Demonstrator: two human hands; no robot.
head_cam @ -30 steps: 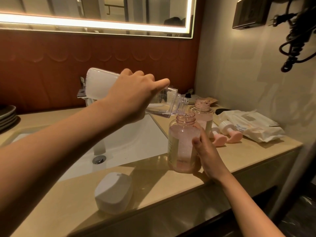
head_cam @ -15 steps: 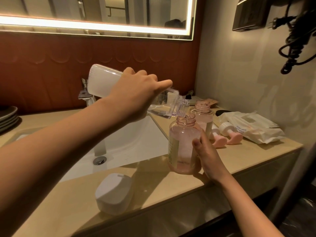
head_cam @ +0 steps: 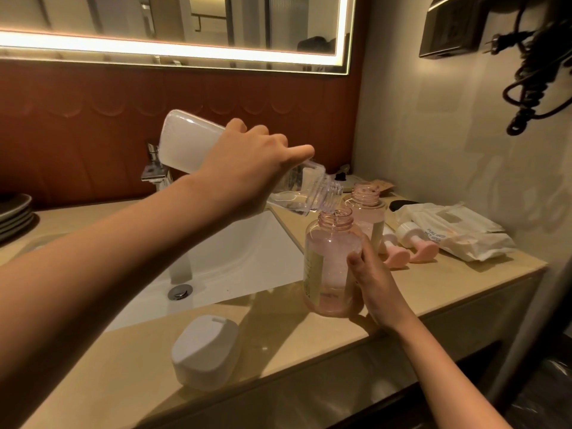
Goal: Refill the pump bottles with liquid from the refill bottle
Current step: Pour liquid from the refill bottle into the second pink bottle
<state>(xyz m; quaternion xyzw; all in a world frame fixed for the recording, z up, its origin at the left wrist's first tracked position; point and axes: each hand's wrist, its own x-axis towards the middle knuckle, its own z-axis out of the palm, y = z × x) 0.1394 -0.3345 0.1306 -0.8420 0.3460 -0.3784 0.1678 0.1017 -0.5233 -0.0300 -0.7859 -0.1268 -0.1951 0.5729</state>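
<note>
Near the counter (head_cam: 278, 351) edge the right hand (head_cam: 376, 283) curls its fingers round the nearer pump bottle (head_cam: 331, 261), seemingly mid-fill, the left hand (head_cam: 247, 171) gripping the single refill bottle (head_cam: 192, 140) tipped over its mouth, while beyond wait a second pump bottle (head_cam: 368, 212), apparently full, and two pump heads (head_cam: 418, 246) to refit.

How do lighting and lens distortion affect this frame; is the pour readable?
Head view: dim warm light, mirror light strip blown out white. Head view: wide-angle stretch swells the left forearm, bows the countertop edge. Head view: refill bottle over the near pump bottle is sharp; any stream too faint to see.
</note>
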